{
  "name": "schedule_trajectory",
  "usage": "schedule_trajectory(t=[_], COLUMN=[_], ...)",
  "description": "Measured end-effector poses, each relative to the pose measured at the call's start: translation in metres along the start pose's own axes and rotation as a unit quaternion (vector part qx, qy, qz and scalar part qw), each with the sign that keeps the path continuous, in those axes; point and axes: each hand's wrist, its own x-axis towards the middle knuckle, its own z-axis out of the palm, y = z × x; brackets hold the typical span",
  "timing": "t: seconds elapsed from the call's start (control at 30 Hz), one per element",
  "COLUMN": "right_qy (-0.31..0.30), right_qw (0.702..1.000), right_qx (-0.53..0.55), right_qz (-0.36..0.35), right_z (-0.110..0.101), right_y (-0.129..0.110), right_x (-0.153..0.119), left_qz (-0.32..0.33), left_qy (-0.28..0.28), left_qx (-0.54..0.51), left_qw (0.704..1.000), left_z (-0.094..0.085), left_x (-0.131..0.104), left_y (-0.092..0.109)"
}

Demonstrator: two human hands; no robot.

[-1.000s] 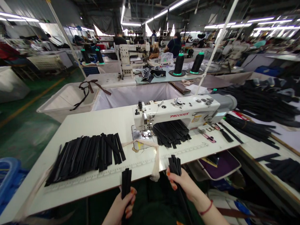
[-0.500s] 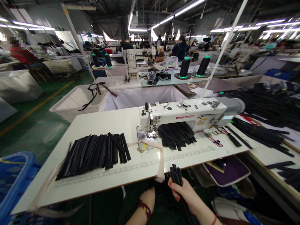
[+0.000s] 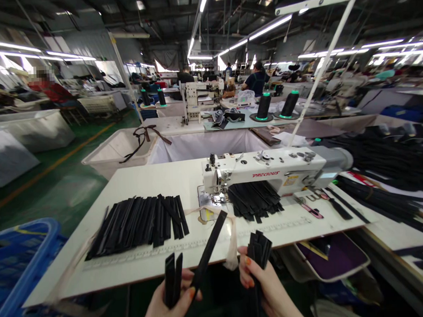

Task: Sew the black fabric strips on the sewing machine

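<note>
Black strips (image 3: pixel 209 246) stick up from my left hand (image 3: pixel 175 298), which is closed around them just below the table's front edge. One of these strips slants up to the right, over the tabletop. A bundle of black strips (image 3: pixel 259 250) is gripped in my right hand (image 3: pixel 261 282), at the same height. Ahead of my hands stands a white sewing machine (image 3: pixel 264 170). A row of black strips (image 3: pixel 133 222) lies on the table left of its needle, and another pile of strips (image 3: pixel 255 199) lies under its arm.
A pale cloth strip (image 3: pixel 232 237) hangs over the front edge of the white table (image 3: pixel 128 178). Thread snips (image 3: pixel 310 208) lie right of the machine. A blue basket (image 3: pixel 29 236) stands at the left, and a purple-lined bin (image 3: pixel 328 261) sits below the table's right side.
My left hand has come up from below the table edge, now showing black strips in it. The right hand still holds its bundle. The view has tilted up slightly.
</note>
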Motion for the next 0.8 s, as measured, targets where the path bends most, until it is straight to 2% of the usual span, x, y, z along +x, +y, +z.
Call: schedule_trajectory(t=[0.1, 0.2, 0.3, 0.4, 0.5, 0.6, 0.67, 0.8], right_qy=[-0.003, 0.038, 0.049, 0.007, -0.040, -0.098, -0.119, -0.101], right_qw=[1.000, 0.998, 0.992, 0.983, 0.977, 0.976, 0.975, 0.981], right_qx=[0.015, -0.043, -0.119, -0.181, -0.209, -0.189, -0.180, -0.157], right_qz=[-0.002, 0.007, -0.013, -0.005, 0.005, 0.037, 0.052, 0.049], right_z=[0.032, 0.044, 0.040, 0.034, 0.034, 0.037, 0.038, 0.038], right_y=[0.003, -0.005, -0.017, -0.021, -0.012, 0.000, 0.004, 0.000], right_x=[0.021, 0.038, 0.050, 0.053, 0.050, 0.046, 0.043, 0.038], left_qz=[-0.034, -0.084, -0.145, -0.167, -0.162, -0.154, -0.162, -0.161], left_qy=[-0.070, -0.126, -0.132, -0.139, -0.149, -0.152, -0.186, -0.274], left_qx=[-0.053, -0.124, -0.230, -0.304, -0.258, -0.183, -0.157, -0.119], left_qw=[0.996, 0.981, 0.953, 0.928, 0.941, 0.959, 0.956, 0.941], left_z=[0.034, 0.057, 0.063, 0.061, 0.061, 0.064, 0.065, 0.068], left_x=[0.015, 0.025, 0.032, 0.040, 0.045, 0.045, 0.044, 0.045], left_y=[-0.005, -0.014, -0.019, -0.021, -0.022, -0.025, -0.029, -0.037])
